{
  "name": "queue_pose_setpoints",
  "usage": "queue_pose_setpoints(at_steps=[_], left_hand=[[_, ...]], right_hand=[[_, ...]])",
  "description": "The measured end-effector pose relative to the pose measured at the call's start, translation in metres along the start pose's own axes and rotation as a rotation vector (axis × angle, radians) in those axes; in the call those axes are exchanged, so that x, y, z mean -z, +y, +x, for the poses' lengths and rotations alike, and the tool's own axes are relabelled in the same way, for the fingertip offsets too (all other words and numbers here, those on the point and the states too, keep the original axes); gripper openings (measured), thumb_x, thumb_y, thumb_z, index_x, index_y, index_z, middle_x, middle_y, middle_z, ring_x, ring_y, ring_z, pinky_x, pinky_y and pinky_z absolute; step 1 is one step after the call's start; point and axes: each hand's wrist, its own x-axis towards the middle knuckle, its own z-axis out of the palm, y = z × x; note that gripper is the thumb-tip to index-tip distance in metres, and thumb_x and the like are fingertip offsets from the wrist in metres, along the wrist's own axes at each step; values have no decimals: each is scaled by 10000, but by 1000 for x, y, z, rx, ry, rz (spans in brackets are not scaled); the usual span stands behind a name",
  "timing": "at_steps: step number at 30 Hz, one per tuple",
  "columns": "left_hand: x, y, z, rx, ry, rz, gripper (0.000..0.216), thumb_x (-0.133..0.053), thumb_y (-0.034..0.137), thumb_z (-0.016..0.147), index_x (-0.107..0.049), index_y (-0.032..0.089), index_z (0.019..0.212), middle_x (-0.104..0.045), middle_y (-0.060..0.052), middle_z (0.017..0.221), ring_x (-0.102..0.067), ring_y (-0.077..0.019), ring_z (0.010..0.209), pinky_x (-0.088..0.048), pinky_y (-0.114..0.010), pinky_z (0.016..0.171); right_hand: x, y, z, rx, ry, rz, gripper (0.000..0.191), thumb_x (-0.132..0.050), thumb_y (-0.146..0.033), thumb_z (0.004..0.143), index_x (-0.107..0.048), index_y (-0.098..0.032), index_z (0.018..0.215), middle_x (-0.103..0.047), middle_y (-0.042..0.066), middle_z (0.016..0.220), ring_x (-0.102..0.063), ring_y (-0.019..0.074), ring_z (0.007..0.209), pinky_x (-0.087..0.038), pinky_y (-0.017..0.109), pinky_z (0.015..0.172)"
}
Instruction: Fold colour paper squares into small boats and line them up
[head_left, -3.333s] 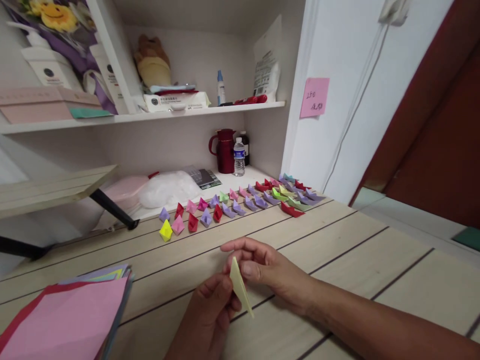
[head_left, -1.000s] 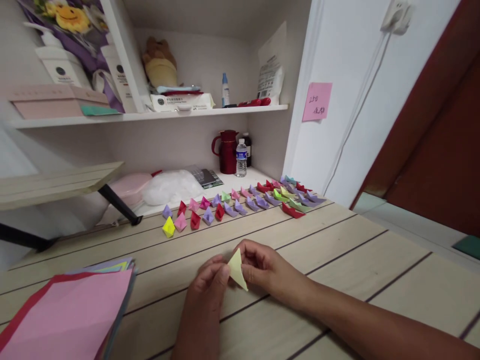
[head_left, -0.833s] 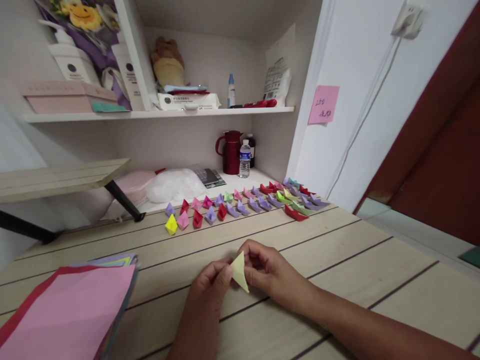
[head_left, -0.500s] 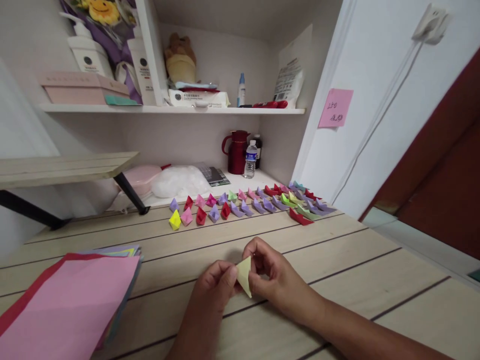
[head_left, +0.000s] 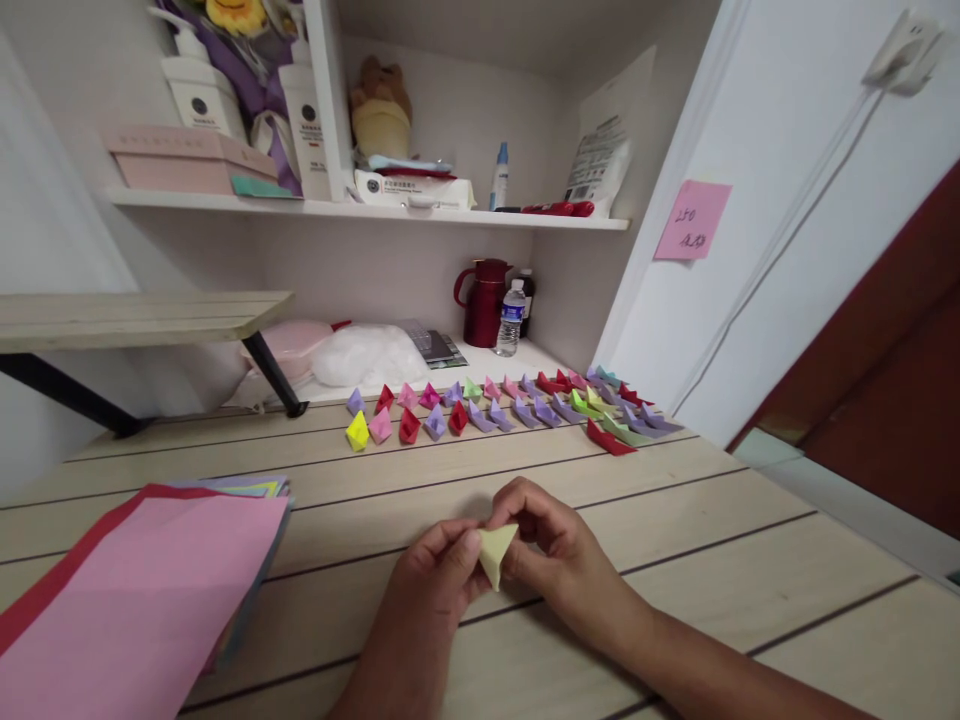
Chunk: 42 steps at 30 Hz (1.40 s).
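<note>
A small pale yellow folded paper (head_left: 496,552) is held above the table, its flat face towards me and one corner pointing down. My left hand (head_left: 442,565) pinches its left side between thumb and fingers. On its right side my right hand (head_left: 551,540) curls round with thumb and forefinger at the paper; the fingertips behind it are partly hidden. Beyond my hands, several folded paper boats stand in rows, among them a yellow boat (head_left: 358,431), a red boat (head_left: 409,426) and a larger red boat (head_left: 609,438).
Coloured paper sheets (head_left: 150,580) lie stacked at the left. A small raised wooden shelf (head_left: 135,318) on black legs stands behind them. At the back are a dark red jug (head_left: 484,302), a water bottle (head_left: 510,320) and a white plastic bag (head_left: 367,355).
The yellow paper has turned in my fingers, so its top edge now slants out to the right. My right fingers have shifted around it. The view has swung slightly left.
</note>
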Motion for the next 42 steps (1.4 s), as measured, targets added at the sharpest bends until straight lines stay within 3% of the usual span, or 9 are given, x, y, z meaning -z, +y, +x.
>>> queue_pose_setpoints(at_steps=[7, 13, 17, 22, 25, 30, 35, 42], left_hand=[[0, 0, 0, 46, 38, -17, 427, -872, 399, 579, -746, 180, 923, -766, -100, 933, -703, -194, 844, -494, -371, 896], [0, -6, 1, 26, -6, 31, 535, -905, 442, 474, -778, 155, 907, -766, -109, 873, -686, -245, 919, -462, -399, 950], [3, -10, 1, -10, -54, 140, 472, -855, 404, 578, -768, 161, 974, -764, -90, 886, -672, -247, 937, -453, -378, 929], [0, -2, -1, 57, -100, 102, 403, -880, 354, 547, -776, 159, 883, -737, -63, 792, -639, -160, 768, -481, -292, 797], [-5, 3, -5, 62, -88, 76, 376, -888, 377, 536, -766, 146, 806, -689, -39, 706, -608, -135, 712, -478, -262, 734], [-10, 6, -11, 39, -18, -25, 380, -837, 497, 592, -722, 152, 704, -677, -48, 705, -619, -161, 720, -498, -305, 749], [-13, 9, -17, 4, -4, 7, 321, -824, 427, 649, -721, 137, 739, -671, -45, 716, -610, -147, 721, -503, -302, 782], [-13, 10, -14, -20, 63, -23, 327, -831, 345, 618, -756, 118, 843, -727, -91, 851, -640, -159, 767, -528, -288, 771]], right_hand=[[4, 4, 5, 25, 108, -54, 93, -577, -115, 766, -581, -199, 805, -524, -26, 756, -459, 118, 640, -381, 234, 587], [6, 5, 7, 74, 143, -161, 110, -560, -105, 767, -591, -197, 821, -536, -14, 772, -481, 128, 650, -382, 245, 588], [6, 5, 5, 130, 141, -256, 162, -546, -66, 745, -595, -201, 822, -544, -4, 784, -503, 140, 678, -392, 253, 600], [7, 2, 5, 352, 97, -433, 178, -519, -42, 791, -583, -207, 792, -563, 24, 812, -538, 163, 742, -422, 278, 644], [9, -1, 5, 409, 55, -473, 207, -491, -23, 805, -580, -210, 812, -551, 32, 837, -540, 158, 750, -430, 265, 629], [12, -5, 3, 460, -12, -635, 227, -478, -13, 807, -578, -211, 855, -565, 46, 896, -559, 154, 777, -445, 259, 665], [12, -8, 2, 508, -53, -818, 179, -477, -58, 836, -574, -202, 880, -601, 66, 930, -560, 166, 772, -450, 273, 669], [7, -11, -1, 463, -141, -664, 297, -560, -113, 838, -633, -229, 1101, -581, 79, 1115, -569, 206, 1005, -471, 332, 867]])
